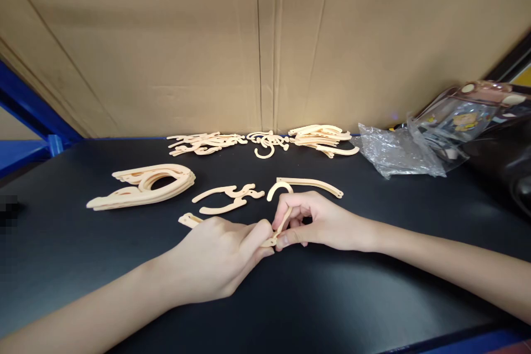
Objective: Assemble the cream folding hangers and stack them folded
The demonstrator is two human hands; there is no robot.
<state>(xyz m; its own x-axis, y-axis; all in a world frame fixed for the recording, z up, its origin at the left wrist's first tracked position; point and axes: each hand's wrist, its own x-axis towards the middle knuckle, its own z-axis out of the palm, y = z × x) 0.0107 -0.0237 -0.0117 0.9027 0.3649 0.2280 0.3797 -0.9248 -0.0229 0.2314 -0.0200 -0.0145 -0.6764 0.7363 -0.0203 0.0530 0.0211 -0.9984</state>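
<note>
My left hand [219, 257] is closed round a beige plastic hanger arm [189, 220], whose slotted end sticks out on the left. In my right hand [313, 221], thumb and fingers pinch a beige hanger hook [281, 187], its curve pointing up and away. The hook's lower end meets the arm's holed tip [270, 242] between my two hands; whether they are joined I cannot tell. Just beyond lie a loose curved hanger arm [311, 182] and a branching set of beige pieces [232, 199].
Folded hangers [145, 188] are stacked at the left. Along the cardboard wall [207, 38] lie piles of branching pieces [203, 142], hooks [267, 141] and hanger arms [319, 137]. A clear plastic bag [398, 149] and a printed transparent bag [464, 116] sit on the right of the black table [315, 304].
</note>
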